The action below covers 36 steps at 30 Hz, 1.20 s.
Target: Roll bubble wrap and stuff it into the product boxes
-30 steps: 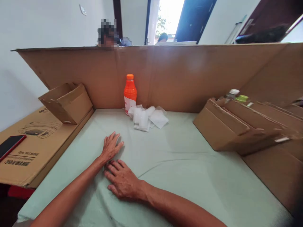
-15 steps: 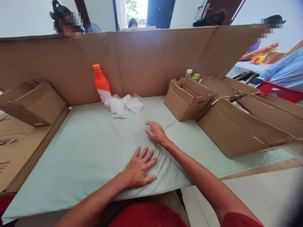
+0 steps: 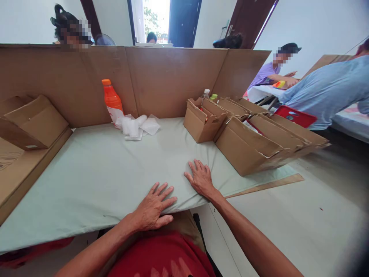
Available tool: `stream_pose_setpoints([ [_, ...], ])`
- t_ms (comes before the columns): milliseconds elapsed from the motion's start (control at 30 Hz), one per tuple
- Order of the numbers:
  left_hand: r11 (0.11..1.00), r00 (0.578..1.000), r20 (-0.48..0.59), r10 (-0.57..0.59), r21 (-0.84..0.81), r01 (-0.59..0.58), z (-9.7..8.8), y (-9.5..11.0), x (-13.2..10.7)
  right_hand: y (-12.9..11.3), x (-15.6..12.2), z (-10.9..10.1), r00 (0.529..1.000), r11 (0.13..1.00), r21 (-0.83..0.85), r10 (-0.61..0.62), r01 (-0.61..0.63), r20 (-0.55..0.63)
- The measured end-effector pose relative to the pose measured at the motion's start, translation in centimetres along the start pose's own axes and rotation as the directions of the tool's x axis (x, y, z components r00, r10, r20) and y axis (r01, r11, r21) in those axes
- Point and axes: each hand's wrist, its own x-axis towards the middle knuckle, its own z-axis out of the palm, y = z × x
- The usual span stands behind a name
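A pale green cloth (image 3: 86,181) covers the table, and both my hands rest on it. Near the front edge my left hand (image 3: 155,207) lies flat, fingers spread, holding nothing. My right hand (image 3: 201,179) is a little farther in and to the right, palm down with its fingers apart, also holding nothing. Beyond them sit white translucent wrappings (image 3: 134,127), some rolled and some flat. Right behind these stands an orange bottle (image 3: 113,100) with an orange cap and a white label.
Open cardboard boxes (image 3: 245,146) line the table's right side, bottle tops (image 3: 206,93) showing behind the nearest small one. On the left, a cardboard tray (image 3: 40,121) sits on a large carton (image 3: 37,165). A cardboard wall (image 3: 175,80) closes the back. Several people sit beyond.
My right hand has come down flat onto the cloth, nearer the front edge. My left hand has slid slightly toward me. The camera view has turned to the right.
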Motion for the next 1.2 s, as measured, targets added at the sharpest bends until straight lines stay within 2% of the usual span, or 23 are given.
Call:
stream_pose_setpoints([
  [200, 1.000, 0.999, -0.039, 0.016, -0.010, -0.016, 1.2, 0.6, -1.1, 6.7, -4.0, 0.0, 0.974, 0.971, -0.078, 0.226, -0.227, -0.011],
  [333, 1.000, 0.999, -0.045, 0.015, -0.009, -0.015, 1.8, 0.6, -1.3, 9.8, -6.0, -0.2, 0.955, 0.953, -0.083, 0.287, -0.292, -0.070],
  [467, 1.000, 0.999, -0.037, 0.008, -0.006, -0.008, 2.0, 0.6, -1.3, 10.3, -5.5, -0.9, 0.944, 0.943, -0.083, 0.314, -0.322, -0.097],
  [600, 1.000, 1.000, -0.016, 0.001, -0.012, -0.001, 2.1, 0.6, -1.2, 9.2, -2.6, -1.2, 0.950, 0.953, -0.065, 0.288, -0.297, -0.124],
  [733, 1.000, 1.000, -0.003, -0.024, -0.010, 0.024, 2.3, 0.5, -1.1, 8.6, -0.4, -0.4, 0.962, 0.963, -0.048, 0.261, -0.265, -0.086],
  [933, 0.997, 0.998, 0.037, -0.050, -0.051, 0.052, 2.4, 0.6, -0.9, 10.6, -1.8, 0.1, 0.960, 0.958, -0.060, 0.277, -0.279, -0.046],
  [1067, 0.992, 0.991, 0.104, -0.087, -0.081, 0.096, 1.7, 1.0, -0.6, 12.9, -2.8, 0.9, 0.956, 0.952, -0.090, 0.288, -0.293, -0.062],
  [1200, 0.991, 0.986, 0.140, -0.090, -0.087, 0.103, 1.0, 1.2, -0.2, 14.1, -3.0, 2.1, 0.957, 0.952, -0.110, 0.279, -0.287, -0.078],
])
